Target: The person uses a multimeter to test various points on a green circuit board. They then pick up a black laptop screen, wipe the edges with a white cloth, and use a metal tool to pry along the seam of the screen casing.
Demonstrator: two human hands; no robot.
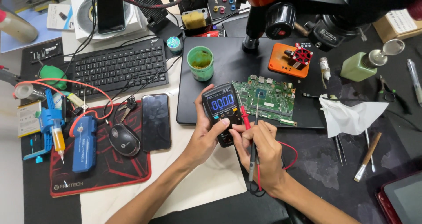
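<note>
The left hand (205, 136) wraps around the black meter (222, 112) while the right hand (259, 151) pinches two thin probes (252, 140), best kept steady near the green board (269, 97).

The left hand (203, 138) grips a black digital multimeter with a lit blue screen (223, 113). The right hand (260, 156) holds red and black probe leads (253, 138), with the green circuit board (265, 98) at one o'clock.

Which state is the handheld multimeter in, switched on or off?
On. The multimeter, held in the left hand, shows a lit blue screen with digits. The right hand holds its probes.
</note>
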